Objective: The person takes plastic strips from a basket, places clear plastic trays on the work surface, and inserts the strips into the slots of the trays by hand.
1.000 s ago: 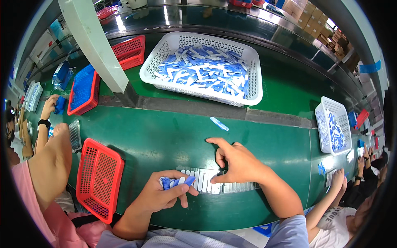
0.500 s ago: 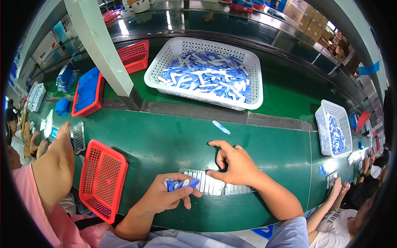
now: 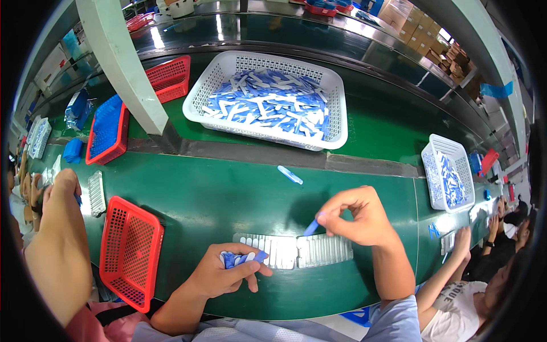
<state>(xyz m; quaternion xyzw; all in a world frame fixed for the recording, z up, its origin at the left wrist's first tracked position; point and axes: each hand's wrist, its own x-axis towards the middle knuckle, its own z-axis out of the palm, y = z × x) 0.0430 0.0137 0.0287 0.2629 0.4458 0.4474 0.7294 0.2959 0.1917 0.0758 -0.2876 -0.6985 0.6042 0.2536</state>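
Observation:
My left hand (image 3: 216, 276) is closed around a bunch of small blue and white plastic sticks (image 3: 242, 260), just left of a clear blister tray. Between thumb and fingertips, my right hand (image 3: 362, 219) pinches one blue stick (image 3: 311, 228) above the tray's right part. Narrow ribbed slots run across the clear blister tray (image 3: 326, 252), which lies flat on the green work surface. White sticks (image 3: 281, 252) sit side by side in its left part; my left fingers cover some of that end. Beyond the tray lies a loose blue-and-white stick (image 3: 290, 174).
A large white basket (image 3: 194, 105) heaped with similar sticks stands behind a dark ledge. A red basket (image 3: 132, 251) is at my left, near a co-worker's arm (image 3: 60, 245). A metal post (image 3: 117, 62) rises at back left. Another co-worker's hands (image 3: 462, 245) work at right.
My right hand has lifted and moved right from the filled tray part, and a blue stick now shows in its pinch. My left hand still holds the bunch. The view has shifted slightly.

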